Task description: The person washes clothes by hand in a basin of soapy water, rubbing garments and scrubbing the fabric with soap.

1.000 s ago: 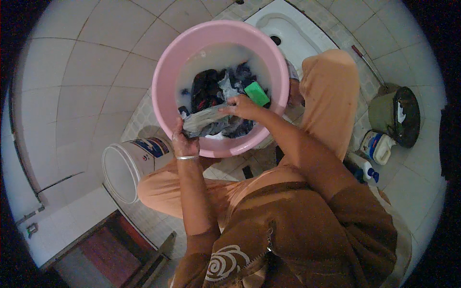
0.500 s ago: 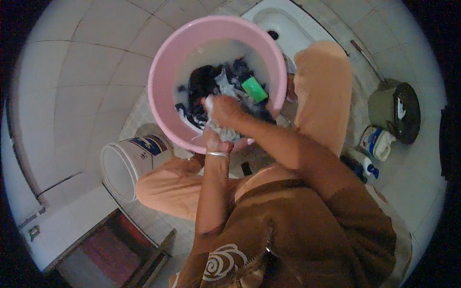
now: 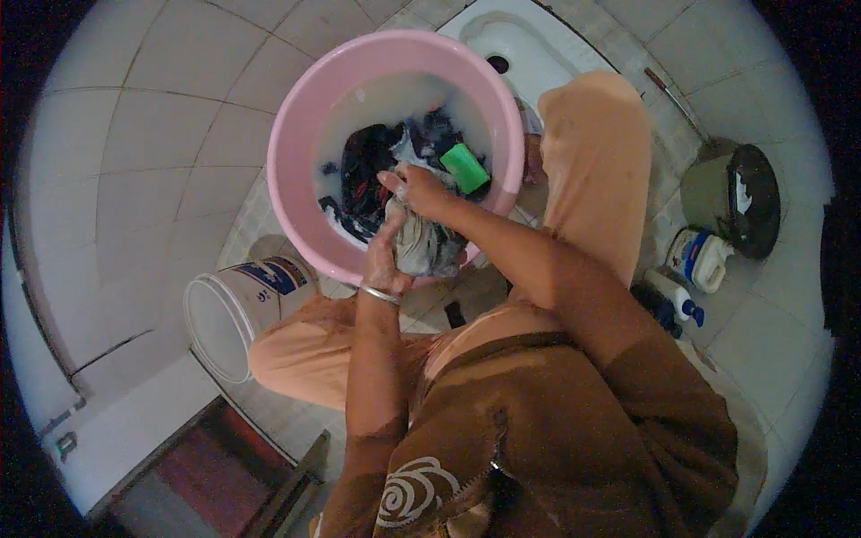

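A wet grey cloth [image 3: 420, 244] is bunched over the near rim of the pink basin [image 3: 282, 179]. My left hand [image 3: 386, 255], with a silver bangle at the wrist, grips its left side. Closed at the cloth's upper end is my right hand [image 3: 421, 191], with some suds on its fingers; what lies under its palm is hidden. Beyond my hands, dark wet clothes [image 3: 366, 170] lie in cloudy water. A green bar of soap [image 3: 465, 169] rests on the clothes, to the right of my right hand.
A white bucket [image 3: 220, 318] lies on its side at left. Beyond the basin is a white squat toilet pan [image 3: 529, 45]. At right stand a dark green bucket [image 3: 708, 193], a white bottle [image 3: 708, 260] and a blue-topped pump bottle [image 3: 673, 294]. My bent knees flank the basin.
My right hand, blurred by motion before, has shifted up off my left hand. More of the grey cloth now shows, spread between them. The view has shifted slightly.
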`<state>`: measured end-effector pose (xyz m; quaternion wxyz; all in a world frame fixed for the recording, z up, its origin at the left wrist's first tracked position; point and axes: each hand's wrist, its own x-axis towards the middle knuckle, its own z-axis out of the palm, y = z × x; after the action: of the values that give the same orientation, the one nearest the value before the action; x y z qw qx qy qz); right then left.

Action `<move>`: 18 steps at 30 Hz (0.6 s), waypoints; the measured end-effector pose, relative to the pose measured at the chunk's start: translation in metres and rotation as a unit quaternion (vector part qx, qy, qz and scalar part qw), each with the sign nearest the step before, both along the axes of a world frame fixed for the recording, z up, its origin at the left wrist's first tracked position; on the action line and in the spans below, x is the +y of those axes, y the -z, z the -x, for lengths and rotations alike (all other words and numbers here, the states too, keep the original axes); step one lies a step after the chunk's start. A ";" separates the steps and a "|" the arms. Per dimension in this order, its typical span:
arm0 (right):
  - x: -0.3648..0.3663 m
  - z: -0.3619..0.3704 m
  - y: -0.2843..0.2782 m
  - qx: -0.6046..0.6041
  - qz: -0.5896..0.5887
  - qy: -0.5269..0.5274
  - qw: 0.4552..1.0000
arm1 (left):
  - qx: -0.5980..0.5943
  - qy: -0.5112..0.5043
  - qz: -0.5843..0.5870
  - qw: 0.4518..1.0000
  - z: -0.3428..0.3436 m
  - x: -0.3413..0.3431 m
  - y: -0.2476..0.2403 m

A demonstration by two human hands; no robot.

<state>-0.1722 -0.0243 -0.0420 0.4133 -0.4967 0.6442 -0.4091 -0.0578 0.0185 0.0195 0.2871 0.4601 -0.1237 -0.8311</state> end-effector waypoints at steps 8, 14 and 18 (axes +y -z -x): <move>0.019 0.015 -0.001 0.111 -0.046 -0.295 0.948 | -0.005 -0.082 0.103 0.991 -0.057 -0.021 0.003; 0.022 0.016 0.026 -0.074 -0.015 -0.164 0.984 | -0.044 -0.125 0.123 0.984 -0.053 -0.012 -0.008; 0.015 0.007 0.009 -0.317 0.051 -0.072 0.944 | -0.066 -0.215 0.048 0.973 -0.056 -0.019 0.030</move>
<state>-0.1795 -0.0091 -0.0510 0.5984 -0.4068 0.4206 -0.5473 -0.0016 -0.0001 -0.0107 0.4720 0.5150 -0.0803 -0.7110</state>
